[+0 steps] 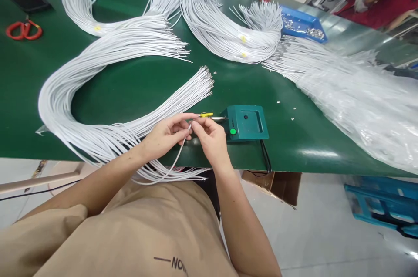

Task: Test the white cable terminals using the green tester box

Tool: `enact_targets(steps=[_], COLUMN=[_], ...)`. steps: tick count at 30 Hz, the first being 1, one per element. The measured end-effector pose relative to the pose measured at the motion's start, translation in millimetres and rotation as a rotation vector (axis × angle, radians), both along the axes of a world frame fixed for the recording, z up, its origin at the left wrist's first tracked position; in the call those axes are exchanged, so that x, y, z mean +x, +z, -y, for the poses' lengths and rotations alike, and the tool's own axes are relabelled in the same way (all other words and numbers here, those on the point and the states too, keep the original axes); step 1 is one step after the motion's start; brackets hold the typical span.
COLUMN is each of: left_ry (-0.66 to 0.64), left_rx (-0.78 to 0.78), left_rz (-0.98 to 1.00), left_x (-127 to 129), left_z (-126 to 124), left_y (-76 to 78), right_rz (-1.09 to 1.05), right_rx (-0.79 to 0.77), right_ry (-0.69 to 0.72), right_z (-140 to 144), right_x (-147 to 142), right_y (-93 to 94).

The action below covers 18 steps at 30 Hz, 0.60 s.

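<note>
My left hand (166, 135) and my right hand (210, 137) meet over the table's front edge, both pinching one thin white wire (178, 155) that trails down toward my lap. Just right of my fingers sits a small green box (250, 122) with a green button and a metal tip with a yellow piece (206, 115) sticking out to the left. A large curved bundle of white wires (98, 72) lies to my left, its ends fanning out near my hands.
More white wire bundles (225, 28) lie at the back of the green table (137, 89). Red scissors (23, 31) sit far left, a blue tray (302, 24) of small metal parts far right, clear plastic wrap (365, 98) at right. A black cable (266, 157) hangs from the box.
</note>
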<state>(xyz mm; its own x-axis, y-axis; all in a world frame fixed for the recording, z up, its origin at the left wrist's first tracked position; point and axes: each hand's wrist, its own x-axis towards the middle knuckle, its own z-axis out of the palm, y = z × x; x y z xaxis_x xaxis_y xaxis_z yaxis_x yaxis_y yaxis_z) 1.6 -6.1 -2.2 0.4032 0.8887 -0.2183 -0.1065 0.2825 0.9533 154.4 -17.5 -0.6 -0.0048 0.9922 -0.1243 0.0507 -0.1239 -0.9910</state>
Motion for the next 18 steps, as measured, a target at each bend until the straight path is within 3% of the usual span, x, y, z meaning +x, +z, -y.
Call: enact_targets(steps=[5,7,13,18], left_ry=[0.021,0.055,0.144,0.139], left_rx=[-0.414,-0.481,-0.219,-0.115], left_rz=[0.247,0.255,0.027,-0.112], left_x=[1,3,10,16], left_z=[-8,-12,-21,-24], left_y=[1.8,-0.9,-13.3,-16.2], right_rz=[0.652,0.892,1.254,1.282], right_rx=[0.435,0.541,0.507,0.481], right_ry=[0.044,0.121,0.226,0.384], right_z=[0,-6,-34,-43], right_x=[6,14,46,58], right_y=[-7.0,-4.1,15.0,18.5])
